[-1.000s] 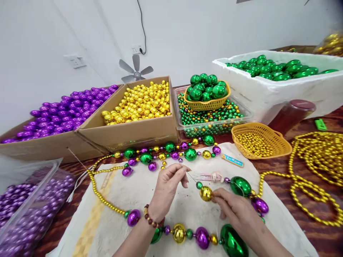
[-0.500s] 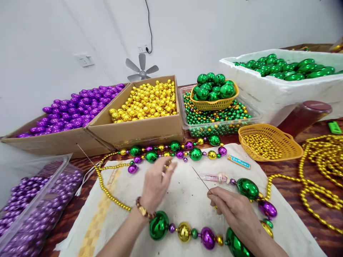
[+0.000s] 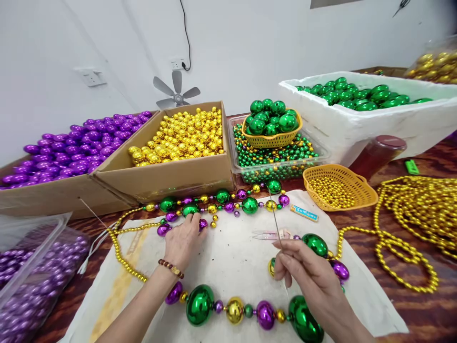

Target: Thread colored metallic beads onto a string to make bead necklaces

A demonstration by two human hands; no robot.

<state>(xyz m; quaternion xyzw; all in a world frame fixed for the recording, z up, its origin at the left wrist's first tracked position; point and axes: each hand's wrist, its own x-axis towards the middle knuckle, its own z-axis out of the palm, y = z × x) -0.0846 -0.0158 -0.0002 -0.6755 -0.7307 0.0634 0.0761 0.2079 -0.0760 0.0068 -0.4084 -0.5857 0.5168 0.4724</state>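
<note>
My left hand (image 3: 183, 238), with a brown beaded bracelet at the wrist, reaches down to the cloth. Its curled fingers and thumb close about a purple bead (image 3: 203, 225), beside several small gold beads (image 3: 214, 219). My right hand (image 3: 307, 276) pinches a long thin needle (image 3: 274, 214) that points up and away. Pale thread hangs below these fingers, and a gold and green bead (image 3: 272, 267) shows beside them. A strand of large beads (image 3: 234, 310) in green, gold and purple curves along the near side of the cloth, passing under my right hand.
Pink-handled snips (image 3: 267, 235) and a blue-orange packet (image 3: 304, 213) lie on the white cloth (image 3: 228, 267). Behind are boxes of purple (image 3: 71, 147) and gold beads (image 3: 182, 136), a plastic tub (image 3: 278, 162), a yellow basket (image 3: 339, 188) and a white foam box (image 3: 357, 119).
My left hand has moved left and down to the purple bead on the cloth. The needle in my right hand has swung more upright. The view has shifted to the right.
</note>
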